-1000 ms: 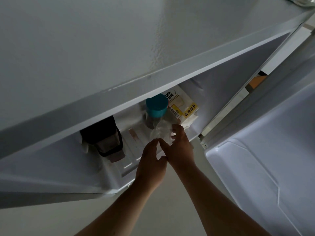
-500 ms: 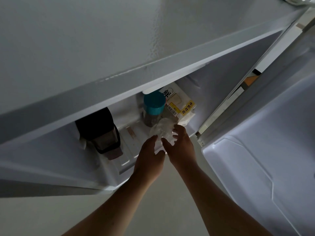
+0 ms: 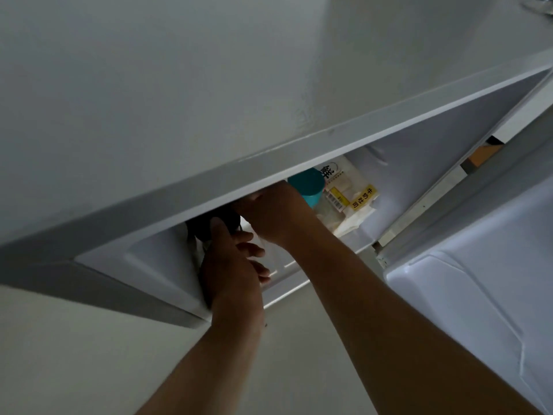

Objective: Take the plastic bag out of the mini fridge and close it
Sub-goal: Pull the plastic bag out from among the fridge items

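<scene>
I look down on the white mini fridge (image 3: 209, 85), whose door (image 3: 478, 295) hangs open at the right. Both arms reach into the compartment. My left hand (image 3: 233, 265) has its thumb up against a dark container (image 3: 203, 227), fingers loosely apart. My right hand (image 3: 275, 214) is deeper in, its fingertips hidden under the fridge's top edge. A plastic bag (image 3: 353, 202) with a yellow label lies at the right of the shelf, apart from both hands. The small clear plastic seen earlier is hidden.
A jar with a teal lid (image 3: 308, 187) stands just right of my right hand, partly under the top edge. The door's white inner liner fills the lower right. Pale floor (image 3: 89, 354) shows below the fridge. Something orange (image 3: 484, 154) shows through the hinge gap.
Both hands have left the clear plastic in front of the teal-lidded jar and moved left and deeper, onto the dark container. My head has come closer, so the fridge top hides more.
</scene>
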